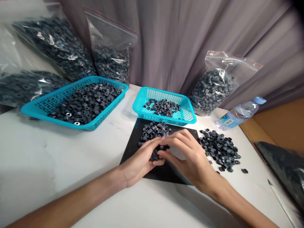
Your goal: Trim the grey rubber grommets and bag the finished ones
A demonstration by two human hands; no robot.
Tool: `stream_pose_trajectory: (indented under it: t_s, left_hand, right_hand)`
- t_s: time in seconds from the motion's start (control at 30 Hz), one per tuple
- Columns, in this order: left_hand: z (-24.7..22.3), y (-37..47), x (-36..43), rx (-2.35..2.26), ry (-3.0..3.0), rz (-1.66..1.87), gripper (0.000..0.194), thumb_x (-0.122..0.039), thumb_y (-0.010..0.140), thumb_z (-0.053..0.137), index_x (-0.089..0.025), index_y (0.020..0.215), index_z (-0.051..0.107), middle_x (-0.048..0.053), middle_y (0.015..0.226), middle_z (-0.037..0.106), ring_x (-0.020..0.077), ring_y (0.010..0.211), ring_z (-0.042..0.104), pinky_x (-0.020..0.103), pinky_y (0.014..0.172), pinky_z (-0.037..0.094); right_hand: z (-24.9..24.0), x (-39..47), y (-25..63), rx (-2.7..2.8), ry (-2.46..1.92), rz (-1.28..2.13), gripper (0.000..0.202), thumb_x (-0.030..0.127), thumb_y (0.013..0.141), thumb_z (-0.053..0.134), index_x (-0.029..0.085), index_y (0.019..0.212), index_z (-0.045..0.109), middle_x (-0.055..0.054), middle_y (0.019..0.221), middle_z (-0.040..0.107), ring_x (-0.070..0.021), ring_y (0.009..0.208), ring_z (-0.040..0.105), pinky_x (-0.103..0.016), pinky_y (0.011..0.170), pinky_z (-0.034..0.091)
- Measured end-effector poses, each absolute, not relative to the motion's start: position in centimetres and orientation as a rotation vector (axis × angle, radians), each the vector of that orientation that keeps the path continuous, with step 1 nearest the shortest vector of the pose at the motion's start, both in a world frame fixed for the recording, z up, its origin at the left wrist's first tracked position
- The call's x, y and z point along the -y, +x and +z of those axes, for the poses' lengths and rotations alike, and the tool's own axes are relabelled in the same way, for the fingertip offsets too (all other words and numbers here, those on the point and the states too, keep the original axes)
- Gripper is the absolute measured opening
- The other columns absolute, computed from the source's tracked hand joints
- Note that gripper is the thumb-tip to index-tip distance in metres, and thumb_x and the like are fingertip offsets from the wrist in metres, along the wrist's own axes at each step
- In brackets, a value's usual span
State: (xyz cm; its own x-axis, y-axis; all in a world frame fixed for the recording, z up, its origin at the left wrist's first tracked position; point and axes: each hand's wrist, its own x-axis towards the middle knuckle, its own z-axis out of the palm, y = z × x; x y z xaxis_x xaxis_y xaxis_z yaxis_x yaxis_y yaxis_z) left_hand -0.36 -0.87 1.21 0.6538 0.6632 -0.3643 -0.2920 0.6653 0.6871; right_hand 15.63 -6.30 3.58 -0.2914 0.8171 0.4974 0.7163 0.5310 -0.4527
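Note:
Over a black mat [159, 172] my two hands come together at the fingertips. Several small dark grey plastic rings [155, 155] lie in the curled fingers of my left hand [140, 161]. The thumb and fingers of my right hand [190, 150] close around a black piece [163, 147], which looks like a ring or cap; the fingers partly hide it. Just beyond the hands, a pile of the same grey rings [155, 130] sits on the mat.
A large turquoise basket [91, 126] of rings stands left, a smaller turquoise basket [163, 119] behind the mat. Black caps [219, 148] are heaped at right near a tilted water bottle [239, 114]. Filled zip bags [110, 61] line the curtain [166, 47]. A pencil-like stick [280, 199] lies far right.

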Motion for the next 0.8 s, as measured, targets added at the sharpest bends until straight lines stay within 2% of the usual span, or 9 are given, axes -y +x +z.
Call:
stream_pose_trajectory:
  t_s: [0.1, 0.17, 0.23, 0.27, 0.37, 0.4, 0.5, 0.57, 0.8]
  left_hand:
    - [1.1, -0.3, 0.7, -0.624, 0.604, 0.587, 0.016, -0.029, 0.089, 0.067, -0.013, 0.088, 0.068, 0.001, 0.079, 0.056, 0.0064, 0.065, 0.044, 0.016, 0.052, 0.032]
    - [1.2, -0.3, 0.7, -0.61, 0.588, 0.564, 0.018, -0.029, 0.09, 0.066, -0.012, 0.085, 0.066, 0.002, 0.079, 0.057, 0.0051, 0.062, 0.043, 0.015, 0.049, 0.029]
    - [1.5, -0.3, 0.8, -0.604, 0.583, 0.529, 0.019, -0.03, 0.092, 0.064, -0.012, 0.085, 0.065, 0.003, 0.081, 0.058, 0.0036, 0.059, 0.041, 0.014, 0.046, 0.026]
    - [1.6, -0.3, 0.8, -0.601, 0.585, 0.516, 0.019, -0.029, 0.093, 0.062, -0.011, 0.086, 0.065, 0.004, 0.082, 0.058, 0.0031, 0.059, 0.041, 0.013, 0.046, 0.026]
    - [1.8, -0.4, 0.9, -0.588, 0.593, 0.495, 0.019, -0.026, 0.095, 0.059, -0.009, 0.089, 0.066, 0.004, 0.083, 0.056, 0.0024, 0.059, 0.041, 0.013, 0.047, 0.028]
    - [1.8, -0.4, 0.9, -0.584, 0.596, 0.492, 0.019, -0.025, 0.096, 0.058, -0.009, 0.091, 0.066, 0.004, 0.083, 0.055, 0.0024, 0.059, 0.042, 0.012, 0.047, 0.029]
    - [1.8, -0.3, 0.9, -0.593, 0.595, 0.485, 0.021, -0.024, 0.096, 0.057, -0.007, 0.092, 0.068, 0.004, 0.082, 0.053, 0.0023, 0.059, 0.041, 0.012, 0.045, 0.027]
    - [1.9, -0.2, 0.9, -0.605, 0.597, 0.484, 0.022, -0.023, 0.096, 0.057, -0.006, 0.09, 0.069, 0.003, 0.08, 0.051, 0.0022, 0.058, 0.04, 0.013, 0.045, 0.027]
    - [2.1, -0.2, 1.1, -0.576, 0.616, 0.463, 0.025, -0.029, 0.095, 0.06, -0.007, 0.088, 0.07, 0.001, 0.079, 0.048, 0.0022, 0.059, 0.039, 0.012, 0.046, 0.028]
  right_hand:
    - [5.3, 6.5, 17.0, 2.083, -1.274, 0.24, 0.022, 0.032, 0.093, 0.066, 0.024, 0.113, 0.061, -0.008, 0.11, 0.064, -0.0228, 0.102, 0.058, -0.036, 0.086, 0.05]
    - [6.3, 7.0, 18.8, 2.115, -1.413, 0.312, 0.012, 0.035, 0.096, 0.061, 0.024, 0.1, 0.061, -0.006, 0.103, 0.064, -0.0203, 0.093, 0.061, -0.032, 0.079, 0.049]
    - [6.5, 7.6, 20.8, 2.257, -1.652, 0.373, 0.02, 0.042, 0.095, 0.062, 0.023, 0.09, 0.059, -0.004, 0.092, 0.065, -0.0176, 0.076, 0.06, -0.029, 0.064, 0.045]
    - [6.3, 7.9, 21.7, 2.37, -1.73, 0.43, 0.02, 0.043, 0.093, 0.064, 0.023, 0.092, 0.059, -0.003, 0.09, 0.065, -0.0172, 0.073, 0.06, -0.029, 0.061, 0.043]
    - [5.0, 8.7, 22.7, 2.555, -1.822, 0.496, 0.031, 0.029, 0.089, 0.068, 0.02, 0.117, 0.057, -0.007, 0.105, 0.068, -0.0215, 0.088, 0.066, -0.031, 0.073, 0.048]
    - [4.7, 8.8, 22.5, 2.587, -1.828, 0.524, 0.034, 0.022, 0.087, 0.069, 0.018, 0.119, 0.057, -0.009, 0.104, 0.069, -0.0223, 0.089, 0.066, -0.031, 0.075, 0.049]
    - [4.6, 8.5, 21.3, 2.659, -1.776, 0.69, 0.022, 0.005, 0.087, 0.06, 0.017, 0.106, 0.06, -0.007, 0.097, 0.068, -0.0192, 0.085, 0.065, -0.029, 0.073, 0.049]
    - [5.2, 8.1, 20.8, 2.653, -1.731, 0.753, 0.019, 0.001, 0.089, 0.054, 0.019, 0.096, 0.059, -0.004, 0.09, 0.066, -0.0166, 0.079, 0.062, -0.027, 0.069, 0.048]
    - [7.9, 7.0, 20.6, 2.283, -1.567, 0.64, 0.007, 0.023, 0.098, 0.057, 0.022, 0.091, 0.056, 0.003, 0.086, 0.061, -0.0111, 0.069, 0.053, -0.023, 0.063, 0.042]
